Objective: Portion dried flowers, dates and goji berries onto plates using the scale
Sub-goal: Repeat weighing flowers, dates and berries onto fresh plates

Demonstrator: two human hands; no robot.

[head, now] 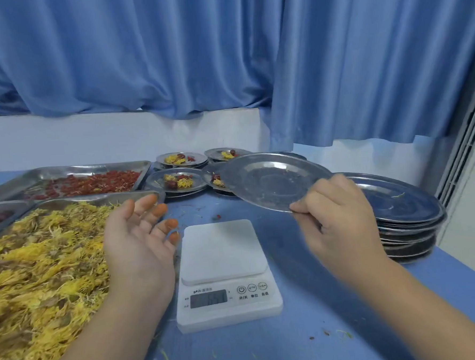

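head | I'm watching the right hand (341, 218) pinching the empty plate (272, 180) by its near rim, tilted, up behind and right of the scale (221, 250) | left hand (139, 236) hovering palm-up just left of the scale, fingers spread, holding nothing, over the dried flowers (41, 261) | I'm judging the plate is going down-left onto the scale.

A pleated blue fabric curtain (167, 50) fills the upper part of the view, its hem bunched and uneven. A second, longer blue curtain panel (376, 60) hangs on the right and overlaps it. Below them runs a plain white wall (89, 138). A smooth blue tabletop (323, 327) meets this wall. At the far right stands a white slatted vent panel (462, 149).
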